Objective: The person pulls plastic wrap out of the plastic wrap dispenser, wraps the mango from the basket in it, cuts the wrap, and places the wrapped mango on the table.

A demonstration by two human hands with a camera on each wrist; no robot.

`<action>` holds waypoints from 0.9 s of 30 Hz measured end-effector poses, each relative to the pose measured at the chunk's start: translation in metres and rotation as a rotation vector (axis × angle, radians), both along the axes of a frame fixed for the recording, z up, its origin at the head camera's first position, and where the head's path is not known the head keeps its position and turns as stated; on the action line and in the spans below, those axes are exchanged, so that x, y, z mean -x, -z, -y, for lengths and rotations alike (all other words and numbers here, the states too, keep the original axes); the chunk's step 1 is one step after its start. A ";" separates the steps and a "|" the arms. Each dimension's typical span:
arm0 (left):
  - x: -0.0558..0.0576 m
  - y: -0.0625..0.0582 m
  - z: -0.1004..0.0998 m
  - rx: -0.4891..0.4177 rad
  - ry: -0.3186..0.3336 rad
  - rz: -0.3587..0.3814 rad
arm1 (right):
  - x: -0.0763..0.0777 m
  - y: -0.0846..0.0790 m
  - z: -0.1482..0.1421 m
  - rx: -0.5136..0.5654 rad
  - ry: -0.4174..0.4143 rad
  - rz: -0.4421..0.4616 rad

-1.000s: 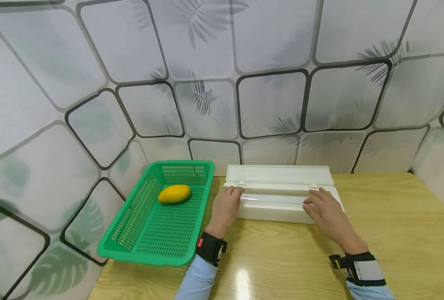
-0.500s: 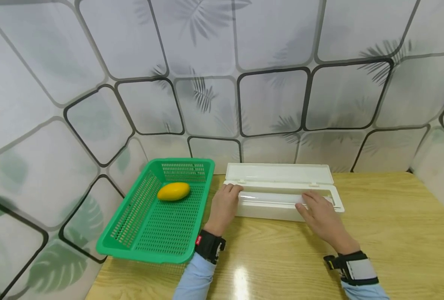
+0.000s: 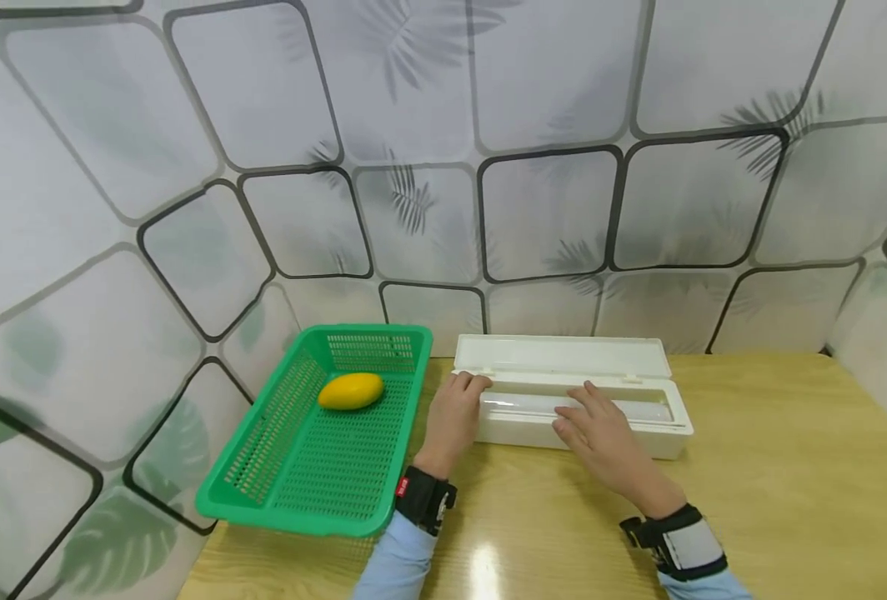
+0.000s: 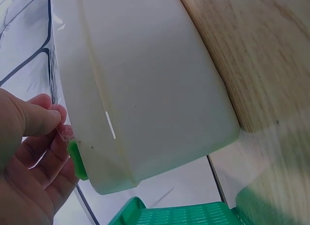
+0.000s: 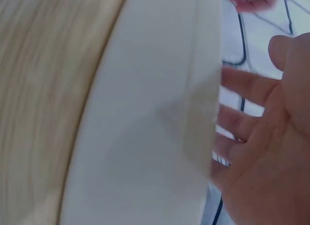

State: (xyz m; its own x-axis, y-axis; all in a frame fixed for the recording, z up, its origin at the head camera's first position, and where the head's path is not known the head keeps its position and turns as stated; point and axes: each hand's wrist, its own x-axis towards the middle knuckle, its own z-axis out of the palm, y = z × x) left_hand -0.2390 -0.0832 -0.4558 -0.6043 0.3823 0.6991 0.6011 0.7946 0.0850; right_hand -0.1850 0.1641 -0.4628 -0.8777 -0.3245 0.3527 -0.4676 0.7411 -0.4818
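A white cling film dispenser [image 3: 522, 432] lies on the table, its lid [image 3: 563, 355] raised at the back. The clear film roll [image 3: 522, 403] shows inside it. At the dispenser's left end is my left hand [image 3: 451, 423]; in the left wrist view its thumb and finger pinch a bunched bit of cling film [image 4: 66, 133] beside a small green piece [image 4: 77, 160]. My right hand [image 3: 610, 446] is over the middle of the roll, fingers spread. In the right wrist view those fingers [image 5: 242, 84] extend over the dispenser's top edge, gripping nothing visible.
Left of the dispenser stands a green plastic basket [image 3: 293, 522] with a yellow mango [image 3: 350, 391] lying in it. A patterned wall covering [image 3: 548, 217] rises behind the wooden table [image 3: 781, 467].
My right hand has slid left along the dispenser, from near its right end to the middle, uncovering the roll's right part. The left hand has stayed at the left end.
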 end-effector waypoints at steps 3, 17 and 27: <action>-0.001 0.003 -0.003 0.006 0.007 0.005 | -0.001 0.005 0.009 -0.041 0.025 0.035; -0.004 -0.001 -0.002 0.005 -0.044 0.047 | 0.012 -0.011 0.055 0.001 -0.072 0.037; -0.004 -0.002 -0.001 -0.037 -0.029 0.067 | 0.012 -0.015 0.059 -0.117 -0.024 0.016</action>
State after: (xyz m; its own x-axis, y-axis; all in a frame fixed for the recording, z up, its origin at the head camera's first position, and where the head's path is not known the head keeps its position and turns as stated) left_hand -0.2350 -0.0821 -0.4533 -0.6603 0.3385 0.6704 0.5700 0.8071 0.1539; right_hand -0.1975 0.1053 -0.4476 -0.8744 -0.3834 0.2973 -0.4787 0.7815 -0.4002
